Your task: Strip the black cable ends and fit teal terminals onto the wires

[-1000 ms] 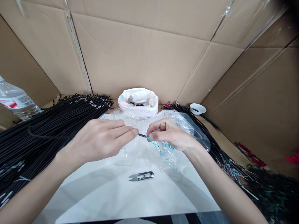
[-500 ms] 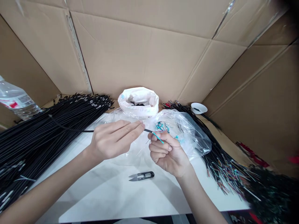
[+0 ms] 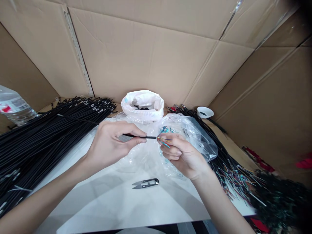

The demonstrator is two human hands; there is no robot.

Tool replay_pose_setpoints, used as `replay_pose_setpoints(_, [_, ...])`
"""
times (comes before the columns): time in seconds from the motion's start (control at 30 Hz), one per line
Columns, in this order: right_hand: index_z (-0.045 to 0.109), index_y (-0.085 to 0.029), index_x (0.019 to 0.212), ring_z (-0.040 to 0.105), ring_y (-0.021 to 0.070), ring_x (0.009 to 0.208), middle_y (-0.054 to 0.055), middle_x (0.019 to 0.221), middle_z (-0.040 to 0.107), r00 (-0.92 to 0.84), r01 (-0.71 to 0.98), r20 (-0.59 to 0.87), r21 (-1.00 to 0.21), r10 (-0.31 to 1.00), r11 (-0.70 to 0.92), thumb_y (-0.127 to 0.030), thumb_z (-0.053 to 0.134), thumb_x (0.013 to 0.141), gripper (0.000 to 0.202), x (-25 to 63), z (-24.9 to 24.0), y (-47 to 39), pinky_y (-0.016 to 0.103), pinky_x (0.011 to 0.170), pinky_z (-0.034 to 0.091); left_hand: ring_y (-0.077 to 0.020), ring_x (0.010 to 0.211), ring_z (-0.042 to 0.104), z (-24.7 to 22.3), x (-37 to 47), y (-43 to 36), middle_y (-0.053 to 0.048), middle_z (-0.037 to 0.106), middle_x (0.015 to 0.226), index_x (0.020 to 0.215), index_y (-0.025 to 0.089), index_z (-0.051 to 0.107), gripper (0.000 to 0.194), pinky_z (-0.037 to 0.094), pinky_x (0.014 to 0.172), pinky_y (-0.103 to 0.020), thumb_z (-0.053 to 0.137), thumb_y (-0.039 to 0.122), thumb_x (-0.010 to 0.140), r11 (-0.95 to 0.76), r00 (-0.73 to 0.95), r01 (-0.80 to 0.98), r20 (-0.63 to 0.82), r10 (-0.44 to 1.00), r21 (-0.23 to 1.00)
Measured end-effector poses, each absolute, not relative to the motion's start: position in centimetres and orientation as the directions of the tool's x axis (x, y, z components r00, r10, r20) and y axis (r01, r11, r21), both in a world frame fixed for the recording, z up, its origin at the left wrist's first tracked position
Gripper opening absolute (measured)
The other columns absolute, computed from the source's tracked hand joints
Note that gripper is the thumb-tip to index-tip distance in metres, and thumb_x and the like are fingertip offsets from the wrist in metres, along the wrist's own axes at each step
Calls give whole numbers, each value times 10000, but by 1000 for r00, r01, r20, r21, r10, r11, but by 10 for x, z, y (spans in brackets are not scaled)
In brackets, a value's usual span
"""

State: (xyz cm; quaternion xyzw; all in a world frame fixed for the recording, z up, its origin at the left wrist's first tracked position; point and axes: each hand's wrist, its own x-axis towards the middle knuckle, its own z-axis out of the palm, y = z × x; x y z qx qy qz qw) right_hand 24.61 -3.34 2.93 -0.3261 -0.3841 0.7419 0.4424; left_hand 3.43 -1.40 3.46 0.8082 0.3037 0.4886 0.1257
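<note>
Between thumb and fingers, my left hand (image 3: 114, 143) pinches a black cable (image 3: 151, 137) close to its stripped end. Several thin coloured wires (image 3: 165, 141), among them orange and light blue ones, fan out of that end. My right hand (image 3: 182, 152) is closed on these wires, its fingertips right beside the end of the black sheath. Exactly which wires the fingertips grip is hard to make out. Below both hands, a pair of thread snips (image 3: 146, 183) lies on the white table (image 3: 126, 211), blades pointing left.
Black cables (image 3: 60, 130) are piled at the left near a plastic bottle (image 3: 16, 105). At the back stands a white bag (image 3: 142, 112). A clear plastic bag (image 3: 195, 136) with small teal pieces lies behind my right hand. Stripped cables (image 3: 234, 178) and a white bowl (image 3: 205, 112) are farther right.
My left hand has turned, so its thumb now shows along the cable. The wires are more spread, with orange now visible. My right hand stays at the stripped end.
</note>
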Motion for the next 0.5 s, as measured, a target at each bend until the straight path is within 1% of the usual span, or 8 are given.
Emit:
replay_pose_setpoints(0.13, [610,-145,639,56,21,426,-148,409,235,-576,-462,-219,-708,788,-535,-262,841,694,265,245,25,-31,110,366,181,-158,668,737,35,34,-15,48,786,784,782,255,747,93,577,597,-254,786,173,799,-753,295,388,702,648,531])
replay_pose_setpoints(0.2, [568,-149,607,51,24,429,-150,396,227,-655,-464,-210,-646,726,-605,-269,853,690,320,243,20,-27,90,363,211,-156,663,730,36,32,-15,46,780,771,767,252,739,93,574,594,-257,804,187,783,-749,271,411,715,645,520])
replay_pose_setpoints(0.3, [576,-139,629,48,24,426,-149,396,238,-712,-465,-167,-616,682,-636,-276,846,707,312,240,14,-20,74,362,233,-146,655,717,38,30,-13,52,766,747,754,250,728,115,559,582,-253,830,196,757,-758,253,449,747,615,473])
replay_pose_setpoints(0.4, [603,-124,664,49,22,418,-149,396,256,-717,-474,-148,-613,681,-632,-249,827,727,264,239,13,-16,73,364,244,-137,647,708,38,28,-11,65,756,736,752,255,721,131,542,566,-250,835,189,749,-764,248,485,770,587,426])
replay_pose_setpoints(0.5, [595,-124,655,53,24,419,-150,395,260,-735,-466,-144,-603,663,-648,-238,817,735,262,239,14,-15,71,368,257,-123,636,698,38,28,-12,72,751,727,752,254,711,146,535,570,-244,816,154,763,-783,242,503,810,535,367])
